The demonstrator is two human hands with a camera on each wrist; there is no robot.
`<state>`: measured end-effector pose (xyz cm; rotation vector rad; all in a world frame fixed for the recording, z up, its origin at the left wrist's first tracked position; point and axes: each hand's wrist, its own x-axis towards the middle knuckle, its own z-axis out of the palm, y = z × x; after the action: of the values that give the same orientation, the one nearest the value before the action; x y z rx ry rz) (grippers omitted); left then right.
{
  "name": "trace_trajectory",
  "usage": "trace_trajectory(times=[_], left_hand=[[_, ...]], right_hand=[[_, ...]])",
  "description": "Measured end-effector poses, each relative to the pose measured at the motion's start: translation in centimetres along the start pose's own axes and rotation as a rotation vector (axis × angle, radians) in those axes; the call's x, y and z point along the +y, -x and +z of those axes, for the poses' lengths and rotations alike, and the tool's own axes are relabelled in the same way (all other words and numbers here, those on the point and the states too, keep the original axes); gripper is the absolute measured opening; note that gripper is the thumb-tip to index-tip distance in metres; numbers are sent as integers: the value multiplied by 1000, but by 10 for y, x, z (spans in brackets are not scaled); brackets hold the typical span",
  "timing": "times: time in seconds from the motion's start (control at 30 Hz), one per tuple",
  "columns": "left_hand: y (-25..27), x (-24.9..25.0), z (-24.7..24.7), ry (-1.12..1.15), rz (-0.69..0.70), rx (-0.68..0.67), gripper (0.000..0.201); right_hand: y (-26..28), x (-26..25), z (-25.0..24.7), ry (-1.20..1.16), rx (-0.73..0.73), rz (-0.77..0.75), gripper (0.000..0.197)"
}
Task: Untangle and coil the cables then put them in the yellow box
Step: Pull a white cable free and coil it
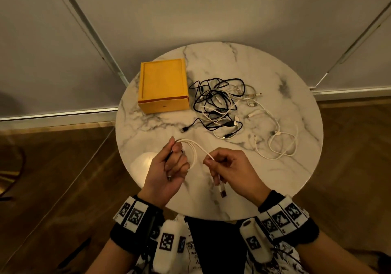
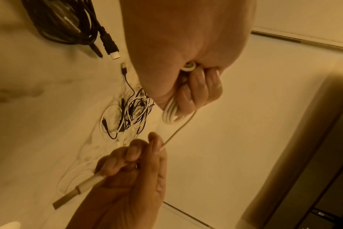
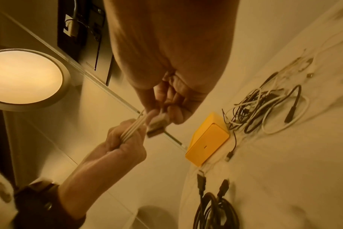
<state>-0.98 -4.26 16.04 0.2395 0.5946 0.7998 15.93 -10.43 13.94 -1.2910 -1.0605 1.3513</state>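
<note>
**White cable nearly coiled; the box lies ahead and to the left**

At the far-left part of the round marble table [image 1: 275, 178], close to its edge, the yellow box [image 1: 163, 85] is set with its open top upward; nothing is seen inside it. Over the near edge, the left hand [image 1: 169, 168] is held curled round several loops of the white cable [image 1: 196, 149], which are gathered in its fist. From those loops a short straight run is stretched rightward to the right hand [image 1: 230, 168], where it is pinched between thumb and fingertips, the plug end [image 1: 222, 191] hanging just below.

The coil's long axis is laid roughly from the near edge toward the far edge. The box is found straight ahead of the left hand, so that hand is judged the nearer one for the drop; the last wrap is probably still to be made by the right.

To the right of the box, around the table's middle, the tangled heap of black and white cables [image 1: 218, 102] is left lying, and a loose white cable [image 1: 279, 142] is spread toward the right edge.
</note>
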Motion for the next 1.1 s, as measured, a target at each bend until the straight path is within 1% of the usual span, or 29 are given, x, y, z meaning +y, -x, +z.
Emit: trace_trajectory(times=[0.1, 0.17, 0.2, 0.27, 0.3, 0.33, 0.4, 0.47, 0.5, 0.53, 0.6, 0.67, 0.7, 0.77, 0.83, 0.93, 0.97, 1.0, 1.07, 1.1], left_hand=[[1, 3, 4, -1, 29, 59, 36], [0, 4, 4, 10, 50, 75, 37], [-1, 5, 5, 11, 57, 73, 39], [-2, 5, 4, -2, 47, 51, 38], [-2, 3, 2, -15, 29, 22, 34], [-2, 1, 1, -26, 6, -18, 30], [-1, -5, -1, -34, -37, -102, 27], [-1, -8, -2, -30, -66, -152, 30], [-1, -10, -2, -34, -74, -171, 31], [0, -10, -1, -42, -81, -184, 30], [0, -12, -2, -63, -114, -210, 31], [1, -12, -4, -115, -146, -251, 30], [1, -12, -3, -160, -143, -272, 30], [2, -12, 1, -262, -75, -276, 33], [4, -11, 7, -341, 14, -228, 34], [4, -9, 15, -460, 119, -182, 39], [3, -8, 17, -510, 141, -146, 42], [2, -8, 18, -560, 162, -108, 44], [-1, -9, 20, -691, 256, -62, 40], [-2, -10, 21, -763, 316, -45, 38]], right_hand=[[1, 4, -9, -74, -48, 41, 8], [3, 6, -11, -65, -103, 80, 11], [5, 7, -11, -1, -135, 80, 11], [7, 12, -10, 199, -174, 60, 10], [6, 13, -10, 264, -166, 61, 8], [4, 14, -9, 270, -136, 76, 8], [-3, 10, -9, 143, -35, 106, 8], [-10, 3, -11, -80, 71, 115, 10], [-12, -1, -12, -199, 97, 117, 10], [-13, -4, -11, -326, 99, 126, 11], [-13, -9, -8, -552, 54, 182, 13], [-11, -6, -6, -655, -34, 260, 15], [-11, -3, -5, -653, -92, 293, 15], [-8, 0, -3, -604, -212, 321, 14], [-6, -2, -2, -559, -297, 319, 24], [-5, -14, -5, -543, -377, 322, 44], [-5, -19, -6, -507, -386, 312, 46], [-6, -20, -5, -417, -368, 279, 42], [-7, -22, 2, -155, -272, 176, 25], [-7, -23, 6, -79, -212, 135, 17]])
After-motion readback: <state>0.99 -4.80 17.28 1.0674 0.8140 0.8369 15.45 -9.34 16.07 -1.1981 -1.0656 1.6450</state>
